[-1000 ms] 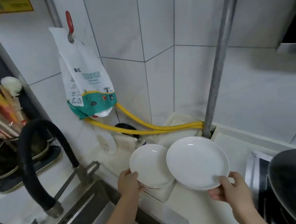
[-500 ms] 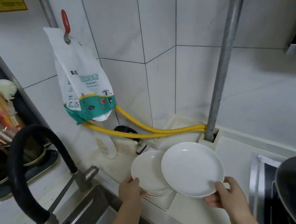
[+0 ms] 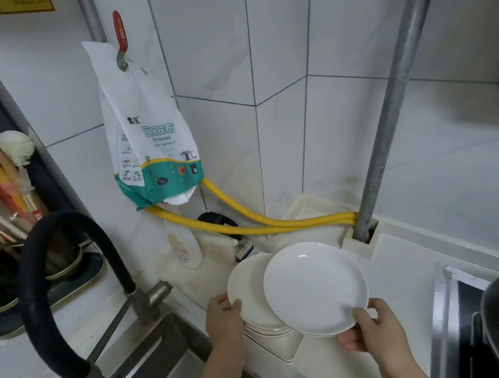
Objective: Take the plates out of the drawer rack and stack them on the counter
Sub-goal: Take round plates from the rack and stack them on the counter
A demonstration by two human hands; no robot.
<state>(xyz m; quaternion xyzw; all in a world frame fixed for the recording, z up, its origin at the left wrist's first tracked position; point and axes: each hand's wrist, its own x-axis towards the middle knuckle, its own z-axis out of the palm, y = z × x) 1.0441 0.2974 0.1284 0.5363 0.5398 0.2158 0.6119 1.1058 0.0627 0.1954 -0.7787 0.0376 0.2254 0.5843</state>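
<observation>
On counter (image 3: 415, 264), plate stack (image 3: 249, 286) in left hand (image 3: 223, 317); right hand (image 3: 374, 328) on plate (image 3: 315, 289).

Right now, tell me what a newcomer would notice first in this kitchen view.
First, the white plate held by the right hand at bottom centre, overlapping a stack of plates on the counter that the left hand grips. Next, the kitchen rag bag hanging on the tiled wall above a yellow hose. At left, a black faucet arches over the sink.

Hanging bag (image 3: 149, 132) seemingly reads "KITCHEN RAG"
</observation>
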